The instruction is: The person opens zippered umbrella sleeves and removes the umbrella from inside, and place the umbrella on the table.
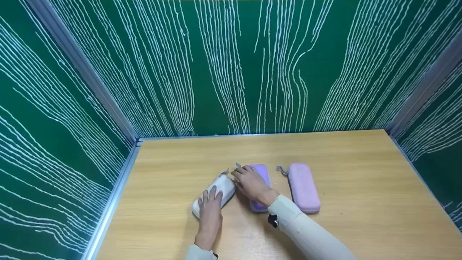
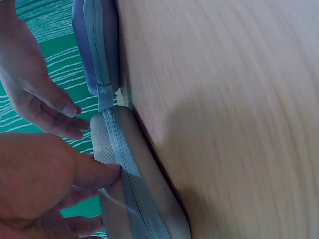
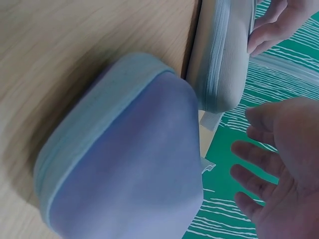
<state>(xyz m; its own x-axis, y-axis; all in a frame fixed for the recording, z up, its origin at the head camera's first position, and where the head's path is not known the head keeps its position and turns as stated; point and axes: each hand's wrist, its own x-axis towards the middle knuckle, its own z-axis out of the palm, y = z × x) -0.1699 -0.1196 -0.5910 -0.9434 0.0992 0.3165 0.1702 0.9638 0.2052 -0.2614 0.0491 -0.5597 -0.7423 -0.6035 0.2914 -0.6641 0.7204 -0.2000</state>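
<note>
A white zippered case (image 1: 224, 186) lies slanted on the table, its zipper side showing in the left wrist view. My left hand (image 1: 210, 213) holds it from above, with the thumb (image 2: 107, 172) against the side by the zipper and the other fingers over the top. My right hand (image 1: 251, 182) hovers between the white case's far end and a purple zippered case (image 1: 260, 173), partly covering the purple one. In the right wrist view its fingers (image 3: 256, 157) are loosely bent, with nothing between them and the thumb.
A pink zippered case (image 1: 304, 187) with a grey pull strap (image 1: 282, 170) lies right of the purple one. The wooden table (image 1: 162, 173) is bounded by green panels (image 1: 252, 72) with white wavy lines and metal frame bars (image 1: 112, 209).
</note>
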